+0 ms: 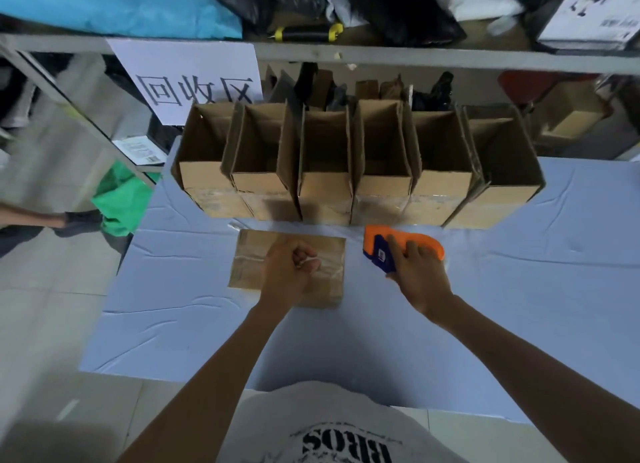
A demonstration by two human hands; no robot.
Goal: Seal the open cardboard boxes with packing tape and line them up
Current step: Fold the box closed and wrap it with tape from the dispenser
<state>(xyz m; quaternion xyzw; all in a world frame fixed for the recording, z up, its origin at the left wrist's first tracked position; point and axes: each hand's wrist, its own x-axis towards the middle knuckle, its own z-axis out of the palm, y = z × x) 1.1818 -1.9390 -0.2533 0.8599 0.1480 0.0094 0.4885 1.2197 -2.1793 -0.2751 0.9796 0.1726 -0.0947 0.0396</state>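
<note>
The right hand [415,272] has its grip closed round an orange and blue tape gun [398,251], held low over the worktop [519,289] just right of the box [291,267] in hand. The left hand [294,265] is curled into a fist on top of that box, knuckles down on the tape line; whether it pinches a loose tape end I cannot tell.

That box lies flat-topped on the blue worktop, near its front middle, flaps closed. A strip of clear tape runs across its top from left to right, glossy and a little wrinkled, and passes under the fist. It looks brown, plain and shallow, with edges square to the worktop. I judge the strip just laid and being pressed down, so this box is close to sealed on the side that shows.

Behind it, touching one another, a row [356,172] of six boxes stands along the far edge, each with clear tape over the front lower face and the upper end open, flaps upright. So the line-up is well under way and each has one end taped, but their open ends are still unsealed. What is left, as I read it: finish this box, set it in the row, and close any open tops if the task wants that.
</note>
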